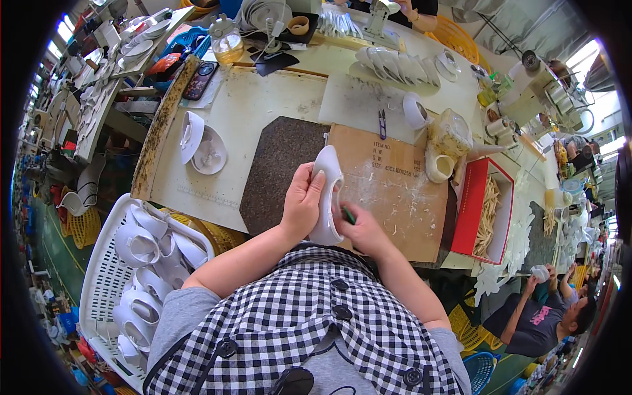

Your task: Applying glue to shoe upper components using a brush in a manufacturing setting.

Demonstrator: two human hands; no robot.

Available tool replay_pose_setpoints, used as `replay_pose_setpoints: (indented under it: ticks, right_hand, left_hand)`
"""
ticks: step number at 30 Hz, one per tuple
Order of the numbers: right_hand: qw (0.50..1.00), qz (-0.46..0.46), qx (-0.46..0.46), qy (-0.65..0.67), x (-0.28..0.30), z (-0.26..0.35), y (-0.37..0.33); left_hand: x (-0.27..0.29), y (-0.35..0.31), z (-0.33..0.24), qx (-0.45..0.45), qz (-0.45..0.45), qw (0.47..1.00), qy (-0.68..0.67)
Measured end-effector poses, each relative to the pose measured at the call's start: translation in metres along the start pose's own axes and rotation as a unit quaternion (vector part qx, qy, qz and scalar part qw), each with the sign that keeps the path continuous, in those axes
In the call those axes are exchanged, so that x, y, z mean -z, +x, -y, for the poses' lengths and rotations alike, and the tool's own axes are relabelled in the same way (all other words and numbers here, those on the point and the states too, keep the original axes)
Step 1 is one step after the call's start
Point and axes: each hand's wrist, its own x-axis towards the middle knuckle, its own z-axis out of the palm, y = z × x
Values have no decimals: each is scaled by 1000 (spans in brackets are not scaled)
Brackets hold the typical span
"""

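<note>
In front of my chest, over the near edge of the table, my left hand (301,201) grips a white shoe upper (327,194) held upright. Thumb and fingers press on its left side. My right hand (364,230) is closed around a small tool with a green handle (349,215), close against the upper's right edge. That hand is slightly blurred, and the tool's working end is hidden. Beneath and beyond the hands lie a printed cardboard sheet (408,217) with white scraps and a dark speckled slab (276,164).
A white basket (92,289) of white uppers stands at my left. Other white uppers (203,145) lie on the table. Thread snips (382,124), a crusted yellowish container (451,131) and a red box (471,210) of tan strips are rightward. A co-worker (536,322) sits at right.
</note>
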Motion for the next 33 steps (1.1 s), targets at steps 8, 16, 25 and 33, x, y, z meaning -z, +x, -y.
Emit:
replay_pose_setpoints:
  ticks: [8,16,25,33]
  right_hand:
    - [981,-188,22,-31,102,-44,-24]
    - [904,-411,100,64,214,-43,-50]
    - [870,-458,124,-134,265,-37,-9]
    - [853,-484,130,-143,265,-40,7]
  left_hand:
    - [21,42,88,-73,-47,940,330]
    - [9,52,105,32,-84,981,173]
    - [-22,53,46,32,-92,981,166]
    - [-13,92,84,40,-52,972,226]
